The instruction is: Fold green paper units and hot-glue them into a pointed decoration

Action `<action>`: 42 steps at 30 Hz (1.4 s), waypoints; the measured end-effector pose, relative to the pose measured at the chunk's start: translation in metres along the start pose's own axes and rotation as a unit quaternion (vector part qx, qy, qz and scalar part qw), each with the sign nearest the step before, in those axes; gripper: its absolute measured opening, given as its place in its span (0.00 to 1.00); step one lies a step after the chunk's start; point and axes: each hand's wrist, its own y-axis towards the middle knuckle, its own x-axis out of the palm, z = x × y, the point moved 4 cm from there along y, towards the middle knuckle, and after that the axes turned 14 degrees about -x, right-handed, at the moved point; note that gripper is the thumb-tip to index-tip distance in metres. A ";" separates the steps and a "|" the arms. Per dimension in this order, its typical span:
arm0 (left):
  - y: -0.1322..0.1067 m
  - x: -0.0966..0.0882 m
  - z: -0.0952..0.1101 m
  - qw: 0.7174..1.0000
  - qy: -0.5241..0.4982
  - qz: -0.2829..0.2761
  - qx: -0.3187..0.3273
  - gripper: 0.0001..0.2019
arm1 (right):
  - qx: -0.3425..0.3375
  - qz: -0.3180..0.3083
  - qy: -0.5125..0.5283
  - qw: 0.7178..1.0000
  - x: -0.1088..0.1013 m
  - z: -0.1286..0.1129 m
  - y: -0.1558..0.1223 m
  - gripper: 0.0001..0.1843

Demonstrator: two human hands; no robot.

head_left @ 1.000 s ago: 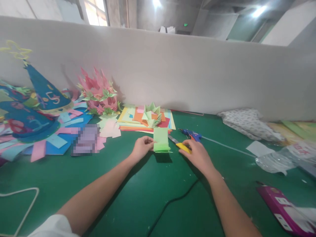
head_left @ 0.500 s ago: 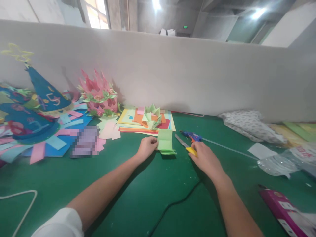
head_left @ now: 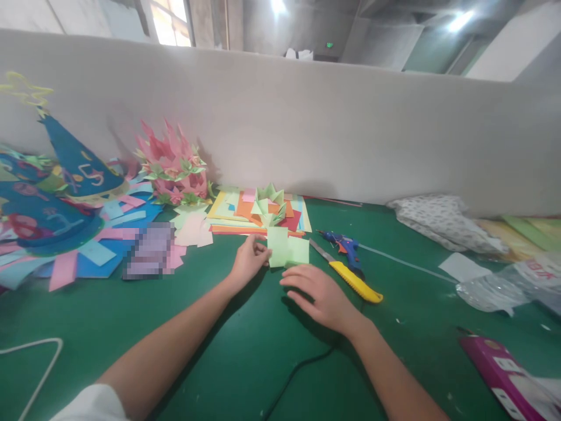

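Note:
Light green paper [head_left: 279, 245] lies at the middle of the table, one piece upright and another part jutting out to its right. My left hand [head_left: 250, 260] is closed in a pinch on its left edge. My right hand [head_left: 315, 292], fingers apart and slightly curled, hovers just below the paper's right part; whether a fingertip touches it I cannot tell. To the right of the paper lies a yellow utility knife [head_left: 356, 282] with its blade out, and beside that a blue glue gun [head_left: 346, 244].
Behind the paper is a stack of coloured sheets [head_left: 219, 213] bearing a folded green paper ring [head_left: 268, 204]. A pink paper crown [head_left: 175, 166] and blue cone hats [head_left: 81, 161] stand left. Rightward are a plastic bottle [head_left: 491, 290] and a magenta box [head_left: 495, 374]. A black cable [head_left: 302, 365] crosses the front.
My right hand has let go of the utility knife and moved left to the green paper. The paper, in my left hand, has shifted slightly left and looks turned.

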 end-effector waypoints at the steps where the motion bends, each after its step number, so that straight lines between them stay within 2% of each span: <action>1: -0.005 -0.007 -0.002 1.000 -0.009 0.000 -0.004 0.17 | -0.014 -0.023 0.010 1.000 0.007 -0.003 0.002 0.13; 4: -0.024 -0.025 -0.009 1.000 0.000 0.002 -0.019 0.15 | -0.028 -0.062 0.026 0.997 0.023 -0.006 0.006 0.15; 9: -0.050 -0.036 -0.009 0.993 0.115 -0.003 -0.001 0.03 | -0.036 -0.034 0.015 0.999 0.033 -0.002 0.007 0.15; 11: -0.055 -0.036 -0.004 0.979 0.201 0.004 0.044 0.01 | -0.040 -0.033 -0.003 0.999 0.034 -0.002 0.007 0.14; 14: -0.061 -0.035 0.003 0.939 0.323 0.002 0.120 0.05 | -0.038 -0.049 -0.024 0.998 0.034 -0.004 0.007 0.15; 16: -0.063 -0.036 0.005 0.919 0.366 -0.001 0.147 0.09 | -0.038 -0.061 -0.032 0.997 0.035 -0.005 0.007 0.15; 18: -0.063 -0.038 0.007 0.912 0.373 0.016 0.167 0.11 | -0.042 -0.065 -0.037 0.996 0.036 -0.005 0.008 0.15; 21: -0.061 -0.040 0.010 0.920 0.337 0.037 0.195 0.11 | -0.051 -0.066 -0.043 0.996 0.036 -0.005 0.007 0.15; 24: -0.061 -0.035 0.008 0.925 0.320 -0.003 0.205 0.10 | -0.060 -0.074 -0.054 0.994 0.036 -0.005 0.007 0.15; 28: -0.062 -0.029 0.004 0.912 0.349 -0.047 0.212 0.09 | -0.064 -0.084 -0.069 0.992 0.037 -0.006 0.007 0.15; 33: -0.062 -0.028 0.002 0.894 0.379 -0.061 0.230 0.09 | -0.063 -0.080 -0.082 0.991 0.038 -0.008 0.007 0.14; 42: -0.061 -0.028 -0.001 0.883 0.392 -0.066 0.250 0.10 | -0.059 -0.081 -0.074 0.992 0.037 -0.009 0.009 0.15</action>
